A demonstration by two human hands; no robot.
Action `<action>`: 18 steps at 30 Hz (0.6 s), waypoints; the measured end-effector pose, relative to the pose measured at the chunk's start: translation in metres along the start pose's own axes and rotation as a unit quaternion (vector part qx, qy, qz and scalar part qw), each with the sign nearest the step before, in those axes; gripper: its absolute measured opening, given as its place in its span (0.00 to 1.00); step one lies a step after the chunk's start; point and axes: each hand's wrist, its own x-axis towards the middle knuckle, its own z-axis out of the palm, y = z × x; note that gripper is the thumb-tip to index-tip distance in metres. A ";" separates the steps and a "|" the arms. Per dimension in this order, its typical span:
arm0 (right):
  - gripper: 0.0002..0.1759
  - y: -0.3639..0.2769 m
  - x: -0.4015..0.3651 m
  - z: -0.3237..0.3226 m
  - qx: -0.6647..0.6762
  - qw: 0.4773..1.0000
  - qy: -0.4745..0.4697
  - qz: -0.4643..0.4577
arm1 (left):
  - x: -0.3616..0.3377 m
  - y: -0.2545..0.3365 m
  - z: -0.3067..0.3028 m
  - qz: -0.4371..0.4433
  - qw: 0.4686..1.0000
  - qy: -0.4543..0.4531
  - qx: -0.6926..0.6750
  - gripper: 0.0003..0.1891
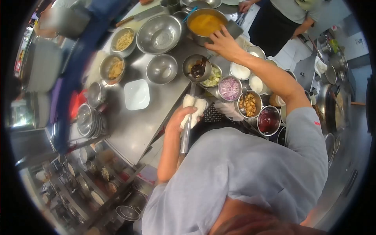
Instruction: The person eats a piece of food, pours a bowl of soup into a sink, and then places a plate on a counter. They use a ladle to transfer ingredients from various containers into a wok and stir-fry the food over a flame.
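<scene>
My left hand [181,118] is closed around the metal handle of a ladle [185,137], together with a folded white cloth [200,106]. The ladle's round bowl holds dark brown sauce [198,69] and overlaps a bowl of pale green chopped vegetable [214,76]. Up at the far end of the counter, my right hand [224,44] reaches out with fingers apart. Its fingertips are right at the rim of a deep metal pot of orange liquid [204,24]. Below that arm stand a bowl of sliced purple onion [229,88] and a bowl of browned chunks [249,105].
Steel bowls [159,34] and a white square dish [137,94] sit on the steel counter [129,133]. A container of red sauce [269,120] is near my body. Beyond the pot stands a person in a dark apron [270,23]. A cleaver [147,14] lies at the back.
</scene>
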 end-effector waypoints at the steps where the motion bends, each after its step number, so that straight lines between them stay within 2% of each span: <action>1: 0.15 0.004 0.001 -0.005 -0.012 1.000 -0.006 -0.002 | 0.004 0.001 0.003 -0.003 1.000 -0.007 0.003 0.27; 6: 0.17 0.017 -0.004 -0.005 -0.035 0.999 -0.027 0.010 | 0.012 0.006 0.015 0.041 0.999 0.001 0.014 0.27; 8: 0.23 0.020 -0.018 0.002 0.028 0.996 -0.052 0.073 | 0.008 0.008 0.019 0.029 0.999 0.022 0.018 0.26; 9: 0.23 0.017 -0.029 0.009 0.035 0.994 -0.064 0.081 | 0.008 0.007 0.011 0.015 1.000 0.014 0.020 0.26; 10: 0.29 0.016 -0.038 0.018 0.101 0.982 -0.033 0.158 | 0.007 0.006 0.010 0.004 1.000 0.005 0.023 0.26; 11: 0.35 0.017 -0.045 0.027 0.160 0.959 0.002 0.233 | 0.004 0.003 0.015 0.032 0.999 0.011 0.023 0.27; 12: 0.35 0.016 -0.054 0.036 0.159 0.957 -0.002 0.241 | -0.001 0.001 0.019 0.023 0.999 0.008 0.025 0.27; 13: 0.39 0.014 -0.065 0.050 0.294 0.894 -0.004 0.337 | -0.006 -0.002 0.021 0.030 0.999 0.007 0.022 0.28; 14: 0.44 0.010 -0.079 0.063 0.420 0.802 -0.002 0.425 | -0.012 -0.005 0.023 0.033 0.999 0.008 0.020 0.29; 15: 0.44 0.008 -0.100 0.085 0.427 0.804 0.015 0.414 | -0.020 -0.010 0.027 0.027 0.997 0.064 0.041 0.32; 16: 0.44 0.005 -0.114 0.077 0.427 0.796 0.012 0.428 | -0.028 -0.017 0.025 0.012 0.997 0.063 0.047 0.32; 18: 0.42 0.012 -0.135 0.053 0.389 0.782 -0.070 0.482 | -0.043 -0.030 0.021 0.016 0.997 0.071 0.042 0.34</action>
